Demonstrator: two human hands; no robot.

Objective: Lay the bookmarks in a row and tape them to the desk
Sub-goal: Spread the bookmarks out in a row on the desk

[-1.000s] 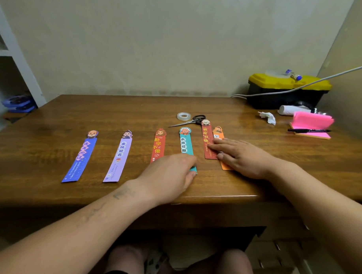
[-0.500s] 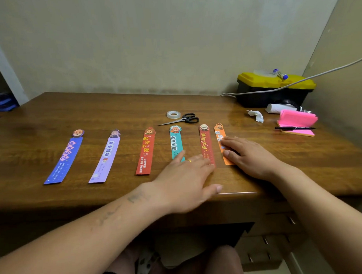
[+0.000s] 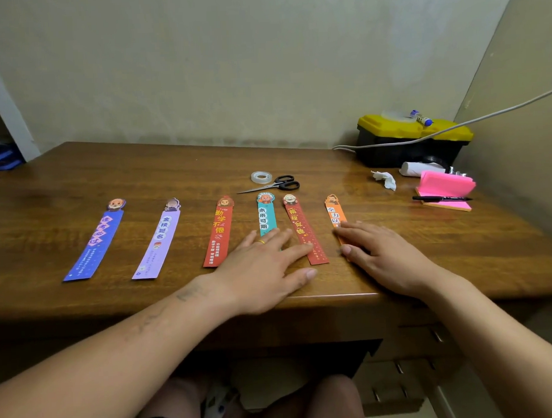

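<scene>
Six bookmarks [image 3: 219,223] lie in a row on the bench [image 3: 173,168]: blue [image 3: 94,243], lilac [image 3: 158,241], red [image 3: 218,242], teal [image 3: 266,217], dark red [image 3: 302,229], orange [image 3: 335,211]. They are thin, flat card strips with glossy print and a cut-out cartoon head on top. We judge them light, slightly stiff and apt to slide on the polished wood, so we'd press flat and push, or pinch an edge. Our left grip [image 3: 264,268] lies released, fingers straight, over the teal strip's lower end, one fingertip touching dark red. Our right grip [image 3: 386,258], also released, rests flat on orange's lower half. We see no tape on any strip; the tape [image 3: 261,177] and scissors [image 3: 277,185] lie just behind.
</scene>
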